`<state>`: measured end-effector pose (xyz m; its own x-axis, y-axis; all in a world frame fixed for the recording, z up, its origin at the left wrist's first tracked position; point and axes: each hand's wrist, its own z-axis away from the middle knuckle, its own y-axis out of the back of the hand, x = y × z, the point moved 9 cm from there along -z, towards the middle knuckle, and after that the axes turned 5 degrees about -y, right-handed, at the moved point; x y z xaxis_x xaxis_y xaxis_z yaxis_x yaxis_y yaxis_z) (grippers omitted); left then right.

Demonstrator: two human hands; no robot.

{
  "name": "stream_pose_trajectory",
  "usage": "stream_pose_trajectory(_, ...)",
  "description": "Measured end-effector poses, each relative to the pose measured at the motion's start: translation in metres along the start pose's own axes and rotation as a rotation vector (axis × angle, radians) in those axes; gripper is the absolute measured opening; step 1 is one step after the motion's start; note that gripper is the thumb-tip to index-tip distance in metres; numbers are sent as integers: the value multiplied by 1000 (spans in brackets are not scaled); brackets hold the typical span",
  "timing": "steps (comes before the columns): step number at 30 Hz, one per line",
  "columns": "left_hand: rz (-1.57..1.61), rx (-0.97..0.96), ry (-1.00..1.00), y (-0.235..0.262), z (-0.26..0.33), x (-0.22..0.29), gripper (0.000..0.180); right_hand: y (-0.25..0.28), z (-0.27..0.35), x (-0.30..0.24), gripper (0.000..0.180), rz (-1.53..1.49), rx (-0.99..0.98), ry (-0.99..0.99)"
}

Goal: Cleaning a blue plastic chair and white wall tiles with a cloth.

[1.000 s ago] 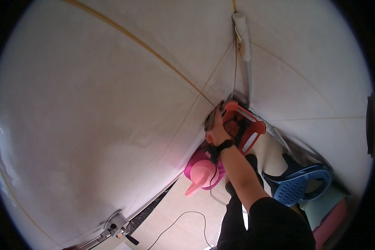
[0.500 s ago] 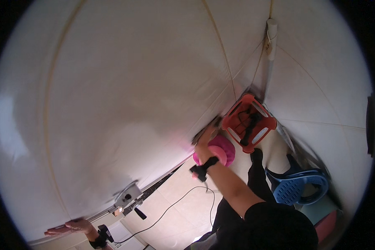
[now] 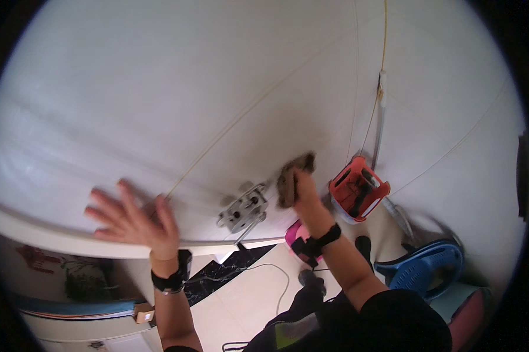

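Observation:
My left hand (image 3: 136, 226) lies with its fingers spread on the large pale wall (image 3: 129, 105), close to the wall's lower left edge. It holds nothing. In my right hand (image 3: 305, 190) is a crumpled brown cloth (image 3: 288, 186), which I press on the wall. Between the hands a grey metal fitting (image 3: 245, 208) with dark round spots and a lever sticks out from the wall, to the left of the cloth. Both wrists wear black straps with small devices.
A red plastic basket (image 3: 338, 190) holding a dark corded object stands in the corner. To the right is a blue plastic stool or chair (image 3: 420, 273). A pink basin (image 3: 297, 234) is partly behind my right forearm. A thin cable (image 3: 285, 276) hangs over the floor.
My left hand has come up from the lower left edge and is now spread on the wall. My right hand with the cloth sits higher on the wall, beside the metal fitting. My view has shifted.

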<state>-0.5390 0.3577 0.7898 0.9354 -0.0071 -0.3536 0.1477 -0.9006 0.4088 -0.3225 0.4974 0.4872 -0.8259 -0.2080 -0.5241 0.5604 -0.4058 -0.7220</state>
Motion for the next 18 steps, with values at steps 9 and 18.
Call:
stream_pose_trajectory(9,700,-15,-1,67,76,-30,65,-111,87,-51,63,1140,-290,1290)
stream_pose_trajectory(18,679,-164,204,91,104,-53,58,2,53,22,53,1562,-453,595)
